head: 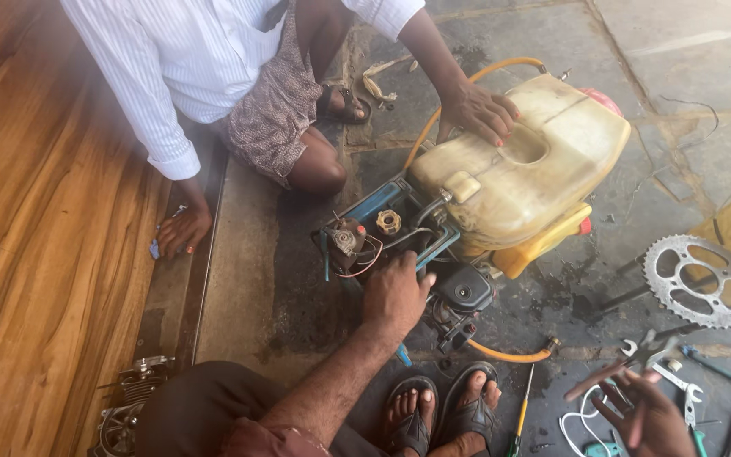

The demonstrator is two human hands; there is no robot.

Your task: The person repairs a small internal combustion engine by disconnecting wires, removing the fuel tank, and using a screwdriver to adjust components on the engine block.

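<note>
Left hand [395, 296], mid-frame, rests fingers curled on the engine [391, 233] under the tank [522, 173]; whether it grips anything I cannot tell. Right hand [649, 415], lower right, has fingers spread over the spanners [666, 372]. A co-worker's hand [477, 110] presses the tank's top, above centre.

You had a cream, stained tank [543, 161] with a yellow base [543, 245] before you, an orange hose [509, 354], a blue frame [374, 203], a black engine block [464, 292], a silver sprocket [700, 282], and the co-worker's white pinstriped shirt [188, 59].
</note>
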